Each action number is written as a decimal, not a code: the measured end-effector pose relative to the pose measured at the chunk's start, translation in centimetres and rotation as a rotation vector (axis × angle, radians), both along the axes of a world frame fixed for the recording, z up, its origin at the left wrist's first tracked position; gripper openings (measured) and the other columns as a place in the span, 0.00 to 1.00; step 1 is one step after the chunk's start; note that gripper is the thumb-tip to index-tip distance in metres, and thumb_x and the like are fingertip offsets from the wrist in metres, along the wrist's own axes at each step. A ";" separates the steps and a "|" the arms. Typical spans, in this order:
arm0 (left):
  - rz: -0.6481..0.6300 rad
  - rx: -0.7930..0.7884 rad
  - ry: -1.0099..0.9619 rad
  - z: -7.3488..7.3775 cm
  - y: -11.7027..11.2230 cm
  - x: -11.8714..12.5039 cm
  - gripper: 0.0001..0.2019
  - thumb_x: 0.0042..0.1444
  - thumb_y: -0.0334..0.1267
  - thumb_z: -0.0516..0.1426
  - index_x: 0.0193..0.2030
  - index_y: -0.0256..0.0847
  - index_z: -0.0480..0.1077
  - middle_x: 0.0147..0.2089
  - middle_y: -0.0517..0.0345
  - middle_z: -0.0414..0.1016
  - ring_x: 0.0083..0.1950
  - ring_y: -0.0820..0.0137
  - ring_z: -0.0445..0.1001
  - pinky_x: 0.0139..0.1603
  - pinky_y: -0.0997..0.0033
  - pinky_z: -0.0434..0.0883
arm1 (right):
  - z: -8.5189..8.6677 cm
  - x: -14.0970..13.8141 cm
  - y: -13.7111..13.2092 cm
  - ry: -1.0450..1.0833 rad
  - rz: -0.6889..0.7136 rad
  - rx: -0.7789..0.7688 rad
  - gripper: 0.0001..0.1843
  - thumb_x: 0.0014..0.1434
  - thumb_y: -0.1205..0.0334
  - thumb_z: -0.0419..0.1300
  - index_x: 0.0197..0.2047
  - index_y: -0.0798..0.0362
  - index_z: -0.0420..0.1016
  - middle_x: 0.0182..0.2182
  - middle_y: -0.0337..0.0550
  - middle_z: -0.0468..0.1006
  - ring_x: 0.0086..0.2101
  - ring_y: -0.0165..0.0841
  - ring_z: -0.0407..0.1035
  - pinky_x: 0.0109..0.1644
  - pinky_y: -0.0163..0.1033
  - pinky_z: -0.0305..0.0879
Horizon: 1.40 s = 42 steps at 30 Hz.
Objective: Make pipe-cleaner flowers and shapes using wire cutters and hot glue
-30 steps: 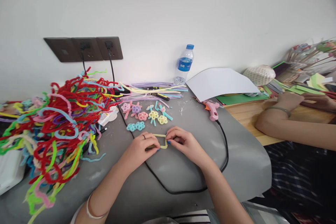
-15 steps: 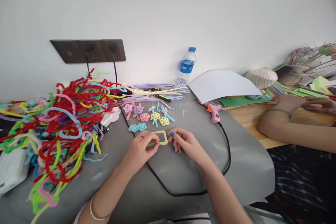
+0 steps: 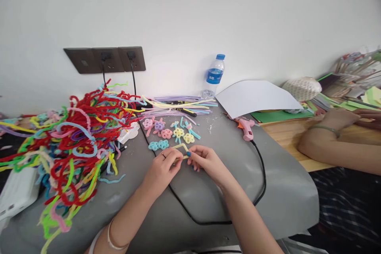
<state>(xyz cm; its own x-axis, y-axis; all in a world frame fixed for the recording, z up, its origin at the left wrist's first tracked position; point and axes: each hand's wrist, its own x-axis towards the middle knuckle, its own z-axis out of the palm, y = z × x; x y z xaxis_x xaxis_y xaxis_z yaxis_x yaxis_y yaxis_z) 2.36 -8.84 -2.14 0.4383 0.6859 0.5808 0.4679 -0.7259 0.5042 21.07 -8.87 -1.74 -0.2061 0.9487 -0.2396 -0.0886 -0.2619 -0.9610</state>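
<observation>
Between my hands is a pale yellow pipe cleaner bent into a rectangular frame (image 3: 180,146). My left hand (image 3: 163,170) pinches its left side, and the fingers cover that part. At the right corner, my right hand (image 3: 206,163) has thumb and fingertips closed on the frame. Just beyond lie small pipe cleaner flowers: a joined blue pair (image 3: 158,145), pink ones (image 3: 167,133), a purple one (image 3: 159,126) and yellow ones (image 3: 188,138), some with short stems.
A tangled heap of colourful pipe cleaners (image 3: 86,135) covers the left side. Straight pipe cleaners (image 3: 178,105) lie by the wall near a water bottle (image 3: 214,76). A pink glue gun (image 3: 246,129) trails a black cord (image 3: 196,221) across the table. At right rests another person's arm (image 3: 336,147).
My right hand has come left and closed on the frame's right corner, where it was apart before. The frame now looks tilted and skewed. The whole view has shifted slightly.
</observation>
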 end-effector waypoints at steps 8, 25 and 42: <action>0.072 -0.160 -0.088 -0.4 0.7 -0.9 0.11 0.57 0.23 0.56 0.42 0.43 0.70 0.39 0.60 0.75 0.34 0.75 0.73 0.33 0.79 0.70 | 0.4 1.2 0.8 0.166 -0.012 -0.115 0.22 0.42 0.46 0.75 0.29 0.54 0.75 0.24 0.38 0.79 0.22 0.24 0.69 0.27 0.31 0.63; 0.022 -0.410 -0.235 -0.1 0.7 -1.3 0.04 0.55 0.31 0.59 0.34 0.42 0.76 0.34 0.60 0.79 0.27 0.75 0.69 0.29 0.78 0.67 | 0.4 2.2 1.5 0.082 0.016 -0.086 0.23 0.41 0.45 0.75 0.30 0.54 0.75 0.23 0.38 0.79 0.22 0.25 0.68 0.27 0.32 0.62; -0.046 -0.655 -0.387 0.8 0.4 -1.1 0.06 0.55 0.33 0.55 0.37 0.40 0.73 0.37 0.55 0.75 0.35 0.72 0.74 0.37 0.76 0.73 | 0.6 2.4 1.2 0.116 -0.002 -0.092 0.22 0.42 0.47 0.76 0.30 0.54 0.75 0.24 0.39 0.80 0.23 0.25 0.70 0.28 0.31 0.63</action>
